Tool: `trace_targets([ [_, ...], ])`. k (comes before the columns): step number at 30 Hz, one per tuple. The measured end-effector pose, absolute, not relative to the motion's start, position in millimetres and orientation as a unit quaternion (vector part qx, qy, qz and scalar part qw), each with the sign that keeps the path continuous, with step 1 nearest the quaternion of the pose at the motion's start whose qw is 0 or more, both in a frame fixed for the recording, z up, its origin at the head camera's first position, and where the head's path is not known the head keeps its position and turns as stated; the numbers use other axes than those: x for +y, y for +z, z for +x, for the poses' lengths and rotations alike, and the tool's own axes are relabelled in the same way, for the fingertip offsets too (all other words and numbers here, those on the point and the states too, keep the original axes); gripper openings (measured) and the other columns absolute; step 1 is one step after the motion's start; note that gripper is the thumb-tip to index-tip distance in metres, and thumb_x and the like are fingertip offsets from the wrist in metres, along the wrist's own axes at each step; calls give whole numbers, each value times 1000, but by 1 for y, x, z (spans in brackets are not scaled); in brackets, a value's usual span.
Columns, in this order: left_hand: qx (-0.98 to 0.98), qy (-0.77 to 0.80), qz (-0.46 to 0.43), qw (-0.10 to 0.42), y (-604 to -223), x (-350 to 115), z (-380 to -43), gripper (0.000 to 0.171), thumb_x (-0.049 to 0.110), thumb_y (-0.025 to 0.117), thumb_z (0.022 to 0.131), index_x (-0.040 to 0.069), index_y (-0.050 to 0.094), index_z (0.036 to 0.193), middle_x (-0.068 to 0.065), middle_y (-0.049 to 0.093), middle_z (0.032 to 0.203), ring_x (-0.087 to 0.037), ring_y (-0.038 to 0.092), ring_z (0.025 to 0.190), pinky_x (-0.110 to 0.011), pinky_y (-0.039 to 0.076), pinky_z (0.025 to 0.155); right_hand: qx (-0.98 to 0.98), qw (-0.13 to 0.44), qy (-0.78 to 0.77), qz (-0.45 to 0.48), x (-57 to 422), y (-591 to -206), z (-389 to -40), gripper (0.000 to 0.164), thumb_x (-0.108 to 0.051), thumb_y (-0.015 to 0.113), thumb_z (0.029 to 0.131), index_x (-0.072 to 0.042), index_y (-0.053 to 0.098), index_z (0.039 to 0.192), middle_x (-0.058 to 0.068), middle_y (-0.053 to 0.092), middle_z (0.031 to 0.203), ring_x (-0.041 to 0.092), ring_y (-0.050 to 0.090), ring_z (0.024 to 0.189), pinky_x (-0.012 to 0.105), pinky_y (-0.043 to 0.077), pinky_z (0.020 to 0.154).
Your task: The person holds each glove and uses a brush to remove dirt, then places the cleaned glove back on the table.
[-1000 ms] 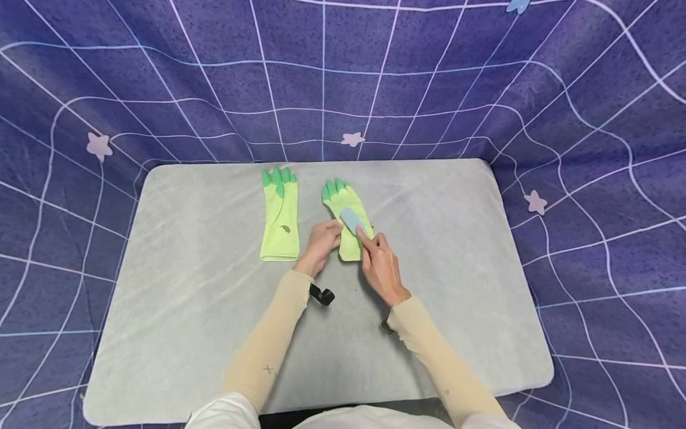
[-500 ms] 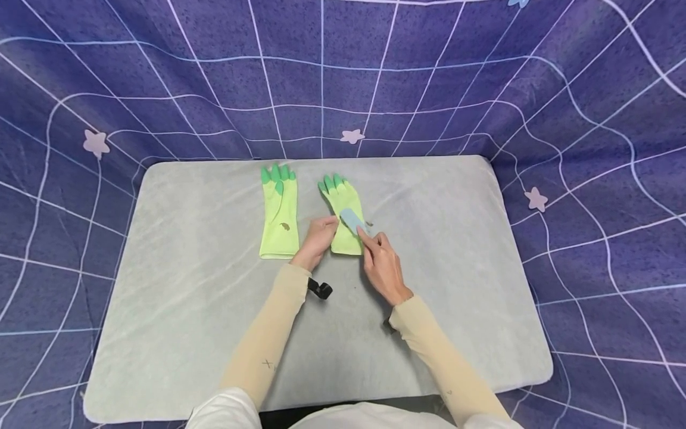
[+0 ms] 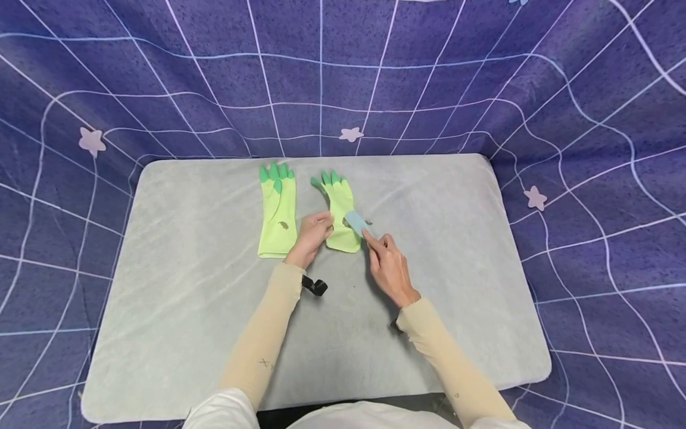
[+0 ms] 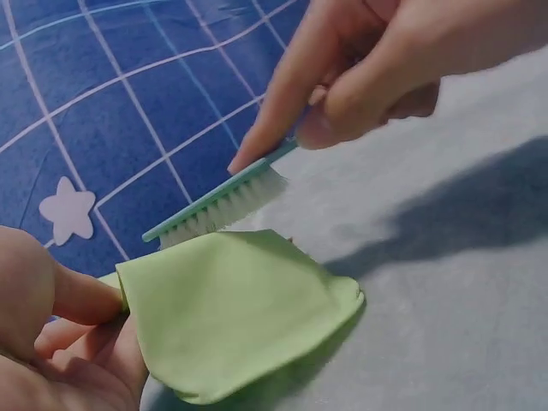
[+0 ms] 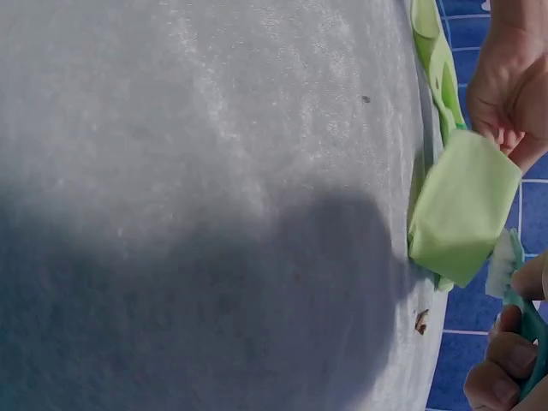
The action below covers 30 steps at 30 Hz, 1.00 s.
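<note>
A light green rubber glove (image 3: 341, 202) with darker green fingertips is pinched at its left edge by my left hand (image 3: 315, 233). In the left wrist view its cuff (image 4: 240, 308) bulges up off the table. My right hand (image 3: 392, 269) grips a light blue brush (image 3: 356, 221), index finger stretched along its back. White bristles (image 4: 227, 205) face down right at the glove's surface, beside a brown smudge that partly shows in the head view. To the left, a matching glove (image 3: 277, 214) lies flat with a brown smudge (image 3: 283, 225) near its cuff.
Both gloves are on a grey cloth-covered table (image 3: 187, 298). A small brown scrap (image 5: 421, 322) lies on the cloth just right of the held glove. A purple-blue grid curtain (image 3: 214, 77) with star shapes surrounds the table's back and sides.
My left hand has drawn the held glove a little left and turned it more upright. The brush now sits nearer the glove's right edge, and the brown scrap on the cloth has come into sight.
</note>
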<state>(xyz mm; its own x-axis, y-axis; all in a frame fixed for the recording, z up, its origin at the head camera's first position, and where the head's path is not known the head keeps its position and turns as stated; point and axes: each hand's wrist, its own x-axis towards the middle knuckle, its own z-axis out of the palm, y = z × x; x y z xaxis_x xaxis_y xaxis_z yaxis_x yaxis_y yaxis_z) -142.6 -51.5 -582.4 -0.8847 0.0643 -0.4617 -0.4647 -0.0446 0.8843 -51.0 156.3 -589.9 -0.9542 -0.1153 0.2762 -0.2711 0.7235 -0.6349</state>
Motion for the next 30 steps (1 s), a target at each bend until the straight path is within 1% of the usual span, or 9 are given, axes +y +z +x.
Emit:
trace_targets([
  [4,672,698,-144,200,-581,-53,-143,46,14,60,110,-1,55,153,-17,62,150,-12,66,121,-27,51,112,-921,110,358,112,160,-588,-50,40,-13,53,113,-17,64,151,5,48,89,12,37,62,31,42,50],
  [10,694,681,-133,192,-582,-50,-142,42,10,59,109,-3,59,149,-24,64,145,-16,70,113,-34,55,110,-910,148,373,100,158,-582,-54,38,-13,55,112,-14,65,149,5,48,87,12,35,63,29,37,50],
  [16,706,668,-111,205,-582,-49,-140,47,12,57,111,-5,51,155,-24,56,153,-31,65,133,-38,53,114,-916,116,370,104,145,-580,-63,40,-14,51,113,-16,63,151,7,50,90,15,40,65,33,43,53],
  [19,688,687,-120,201,-582,-48,-141,36,11,58,111,-6,63,142,-16,73,129,-19,73,112,-25,60,98,-921,94,361,109,143,-584,-63,42,-11,51,112,-17,62,152,7,49,91,15,40,65,34,45,53],
  [21,672,701,-130,199,-581,-48,-142,25,10,59,110,-5,71,125,-6,72,104,-9,69,91,-17,57,85,-922,89,360,113,145,-587,-60,43,-10,52,112,-18,61,153,7,49,91,15,40,65,35,45,53],
  [24,649,717,-149,204,-579,-49,-144,24,10,59,110,-5,71,126,-6,63,105,-4,57,84,-15,51,78,-919,91,364,123,151,-590,-56,43,-10,52,112,-19,61,153,7,49,92,15,40,65,36,46,54],
  [27,644,718,-163,207,-578,-52,-144,44,11,59,110,-4,57,151,-11,60,134,-2,59,96,-13,52,86,-917,96,365,131,157,-591,-52,42,-10,52,113,-19,61,153,7,48,92,13,38,64,34,45,53],
  [28,644,720,-165,201,-578,-54,-144,44,11,59,110,-4,57,151,-9,60,135,-1,60,96,-12,52,86,-916,99,365,133,157,-591,-51,42,-9,52,113,-18,62,153,6,48,91,12,37,63,33,44,52],
  [30,642,724,-163,192,-580,-56,-142,32,10,59,109,-10,65,134,-7,61,114,-1,56,86,-12,50,78,-915,105,367,134,156,-592,-50,42,-8,54,112,-17,63,151,6,48,89,12,35,62,32,42,51],
])
